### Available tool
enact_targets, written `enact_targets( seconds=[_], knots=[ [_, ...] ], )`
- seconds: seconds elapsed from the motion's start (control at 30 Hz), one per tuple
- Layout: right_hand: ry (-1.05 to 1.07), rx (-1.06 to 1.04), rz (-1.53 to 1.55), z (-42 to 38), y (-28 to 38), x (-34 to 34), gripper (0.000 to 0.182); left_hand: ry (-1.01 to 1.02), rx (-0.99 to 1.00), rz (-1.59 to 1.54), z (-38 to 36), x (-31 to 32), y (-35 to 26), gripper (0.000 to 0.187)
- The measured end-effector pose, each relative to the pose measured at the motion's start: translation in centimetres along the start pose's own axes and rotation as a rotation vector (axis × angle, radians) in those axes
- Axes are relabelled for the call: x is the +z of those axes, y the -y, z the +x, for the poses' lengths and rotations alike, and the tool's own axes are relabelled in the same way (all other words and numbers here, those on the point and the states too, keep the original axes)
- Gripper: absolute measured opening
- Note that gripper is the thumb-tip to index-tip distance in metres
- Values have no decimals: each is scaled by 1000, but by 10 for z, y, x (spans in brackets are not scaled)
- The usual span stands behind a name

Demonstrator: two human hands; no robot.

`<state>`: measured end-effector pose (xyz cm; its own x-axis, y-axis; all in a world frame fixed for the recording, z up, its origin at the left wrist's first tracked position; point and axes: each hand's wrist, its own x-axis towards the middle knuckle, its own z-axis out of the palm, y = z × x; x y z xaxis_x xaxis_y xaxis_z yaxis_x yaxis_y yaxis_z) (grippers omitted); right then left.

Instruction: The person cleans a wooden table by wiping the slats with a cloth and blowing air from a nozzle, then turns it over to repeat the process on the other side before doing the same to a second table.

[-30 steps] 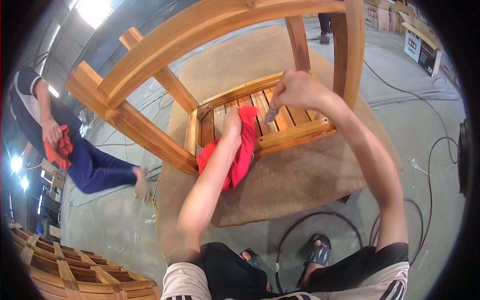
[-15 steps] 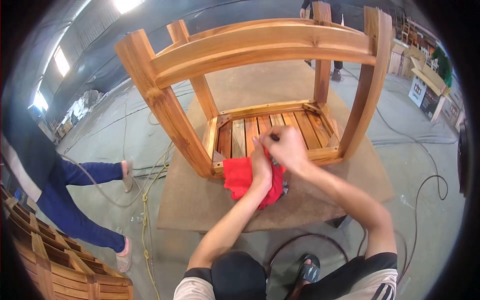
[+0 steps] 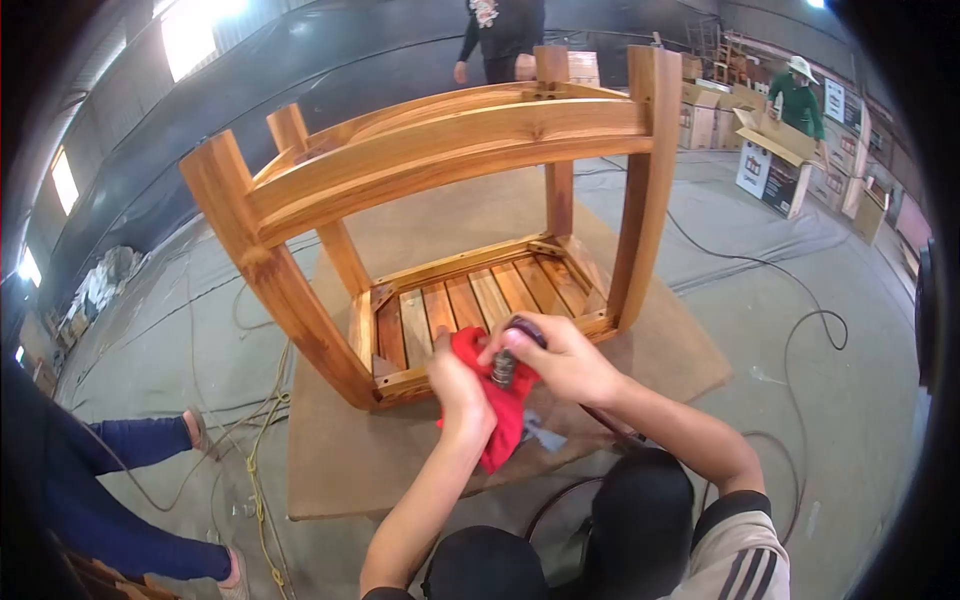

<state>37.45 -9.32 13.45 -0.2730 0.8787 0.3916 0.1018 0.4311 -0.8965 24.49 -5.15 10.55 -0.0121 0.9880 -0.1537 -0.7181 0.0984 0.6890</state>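
Observation:
My left hand [image 3: 461, 392] is closed around a bunched red cloth [image 3: 507, 425] that hangs over the near edge of the brown tabletop [image 3: 335, 460]. Close beside it, my right hand [image 3: 578, 368] grips a dark tool with a ribbed metal end [image 3: 503, 369], which overlaps the cloth. I cannot tell the tool's exact kind. A strip of grey cloth [image 3: 543, 432] shows below the red one. Just beyond both hands stands a wooden furniture frame [image 3: 450, 142], its legs up and its slatted panel [image 3: 475, 302] down on the tabletop.
At the left, a person in blue trousers [image 3: 130, 445] stands near a yellow cord [image 3: 262, 500]. Another person [image 3: 505, 45] is behind the frame. A person in green [image 3: 797, 108] is by cardboard boxes [image 3: 765, 170]. A hose [image 3: 790, 350] curves across the floor at right.
The view has shifted, so the frame sits further left and lower. My right hand has come down beside the cloth, and the tool's metal end now shows.

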Motion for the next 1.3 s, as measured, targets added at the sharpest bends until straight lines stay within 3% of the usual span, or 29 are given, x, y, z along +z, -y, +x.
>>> enact_targets(
  seconds=[0.03,0.1,0.13,0.17,0.2,0.23,0.27,0.3,0.37,0.4,0.43,0.47,0.53,0.6,0.63,0.7,0.8,0.9,0.97,1.1,1.17,1.23,1.3],
  knots=[
    [-85,127,147,-14,14,-5,24,-28,198,69,10,-29,5,33],
    [-308,-18,139,-33,8,-37,23,-74,420,-3,-21,-41,-62,43],
    [-531,-26,164,-36,10,-60,25,-94,680,23,-52,-36,-93,48],
    [-755,-27,198,-39,12,-85,27,150,821,-247,-31,-73,-117,50],
    [-851,-94,183,-39,9,-117,26,-297,982,-339,-30,-69,-144,47],
    [-948,-155,170,-37,3,-151,26,-407,1092,-299,-10,-91,-165,46],
    [-1013,-153,192,-33,-7,-183,29,-519,1199,-246,16,-115,-179,46],
    [-1079,-145,216,-31,-20,-207,32,-427,1181,-94,44,-130,-179,48],
    [-930,78,169,-36,-46,-234,36,-287,1372,493,93,-141,-156,60],
    [-851,175,142,-38,-56,-242,38,75,1302,486,103,-119,-139,70],
    [-792,196,175,-38,-62,-238,39,-84,743,414,109,-131,-126,76],
    [-731,212,206,-37,-71,-231,41,193,550,377,111,-147,-124,81],
    [-580,238,307,-36,-88,-234,43,408,688,581,94,-149,-116,81],
    [-391,285,457,-38,-102,-238,45,378,800,687,94,-145,-112,83],
    [-399,294,443,-40,-104,-235,44,240,835,685,99,-145,-106,82],
    [-422,308,402,-39,-96,-235,44,210,810,705,92,-141,-106,82],
    [-357,316,192,-44,-75,-231,39,377,712,773,70,-130,-119,81],
    [-387,352,106,-35,-76,-237,35,289,769,811,78,-139,-117,81],
    [-448,397,96,-30,-69,-240,35,339,763,829,104,-160,-121,79],
    [-470,359,-105,7,-28,-257,45,80,676,716,134,-147,-160,73],
    [-454,351,-205,41,-15,-278,53,195,445,725,136,-101,-198,70],
    [-461,331,-248,81,-1,-294,57,155,267,722,144,-44,-229,66],
    [-426,312,-175,116,0,-303,57,79,240,766,177,-10,-249,68]
  ],
)
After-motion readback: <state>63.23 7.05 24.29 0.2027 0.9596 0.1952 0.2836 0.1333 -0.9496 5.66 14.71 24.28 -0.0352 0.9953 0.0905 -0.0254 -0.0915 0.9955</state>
